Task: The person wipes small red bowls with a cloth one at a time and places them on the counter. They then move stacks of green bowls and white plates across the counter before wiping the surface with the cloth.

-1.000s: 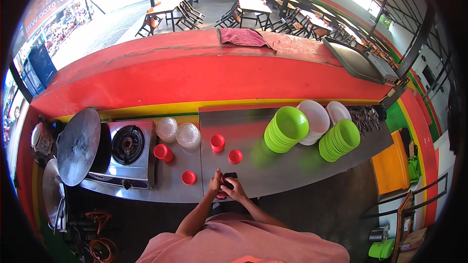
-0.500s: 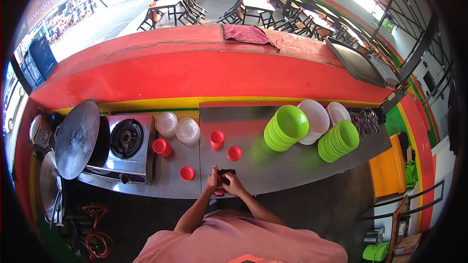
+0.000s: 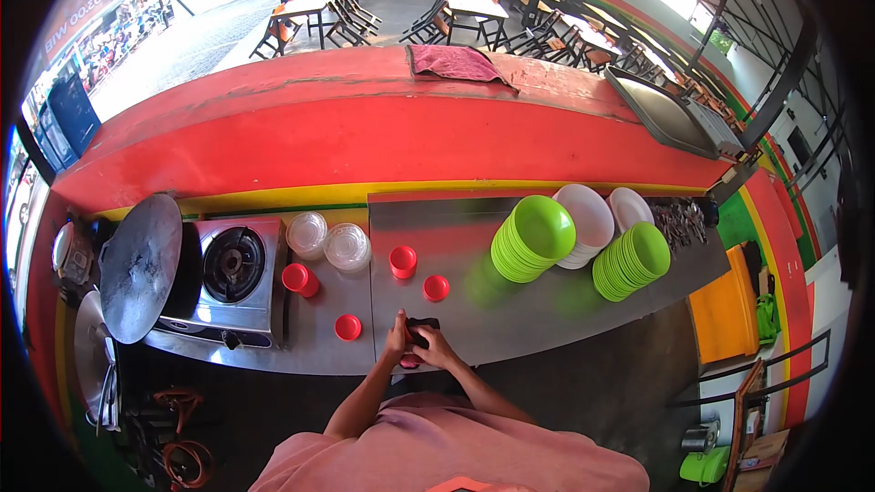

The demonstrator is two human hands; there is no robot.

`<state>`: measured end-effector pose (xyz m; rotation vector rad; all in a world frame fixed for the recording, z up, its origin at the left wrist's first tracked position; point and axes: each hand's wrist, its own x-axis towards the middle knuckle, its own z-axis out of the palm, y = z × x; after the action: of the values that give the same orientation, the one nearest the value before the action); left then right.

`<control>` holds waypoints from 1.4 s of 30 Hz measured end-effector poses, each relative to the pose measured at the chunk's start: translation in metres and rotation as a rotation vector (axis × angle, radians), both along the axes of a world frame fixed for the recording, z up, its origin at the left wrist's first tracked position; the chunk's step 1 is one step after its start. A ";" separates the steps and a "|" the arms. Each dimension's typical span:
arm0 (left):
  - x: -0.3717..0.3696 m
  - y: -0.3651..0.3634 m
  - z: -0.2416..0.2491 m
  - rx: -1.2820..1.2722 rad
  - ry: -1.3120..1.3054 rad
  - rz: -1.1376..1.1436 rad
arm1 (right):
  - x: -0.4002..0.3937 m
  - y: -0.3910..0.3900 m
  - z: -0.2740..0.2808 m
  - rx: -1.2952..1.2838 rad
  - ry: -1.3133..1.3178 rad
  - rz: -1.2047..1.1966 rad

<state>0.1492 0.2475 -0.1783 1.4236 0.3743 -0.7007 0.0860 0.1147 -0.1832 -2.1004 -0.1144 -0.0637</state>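
Note:
My left hand (image 3: 396,341) and my right hand (image 3: 438,350) are together at the counter's front edge, both closed. A dark cloth (image 3: 423,322) bunches up from my right hand's grip. Between the palms is a red cup (image 3: 410,361), mostly covered by my fingers; only a pinkish-red part shows below. Just ahead on the steel counter (image 3: 492,328) stand red cups: one right of centre (image 3: 436,288), one farther back (image 3: 403,262) and one to the left (image 3: 348,327). A red stack of cups (image 3: 300,280) leans near the stove.
Left are a gas stove (image 3: 235,269) and a large wok (image 3: 141,269). Clear plastic tubs (image 3: 346,247) stand beside the stove. To the right are green bowl stacks (image 3: 538,235), white plates (image 3: 583,219) and cutlery (image 3: 676,221). A red wall (image 3: 383,141) runs behind the counter.
The view has shifted slightly. My hands stay together around the cup and cloth, with barely any visible movement; the cups on the counter stand where they were.

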 end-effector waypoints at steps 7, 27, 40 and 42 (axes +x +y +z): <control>0.005 0.004 -0.004 -0.128 0.104 -0.058 | 0.005 0.002 0.000 -0.066 0.053 -0.033; 0.004 0.006 -0.005 -0.062 0.144 -0.081 | 0.006 0.004 0.009 -0.059 0.008 -0.091; 0.003 0.010 -0.015 -0.111 0.119 -0.129 | 0.002 0.002 0.008 0.034 -0.043 -0.123; 0.004 0.010 -0.015 -0.120 0.122 -0.144 | 0.002 0.002 0.007 0.043 -0.041 -0.128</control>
<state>0.1530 0.2579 -0.1930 1.3063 0.3205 -0.9156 0.0878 0.1166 -0.1760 -2.0620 -0.0028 -0.1842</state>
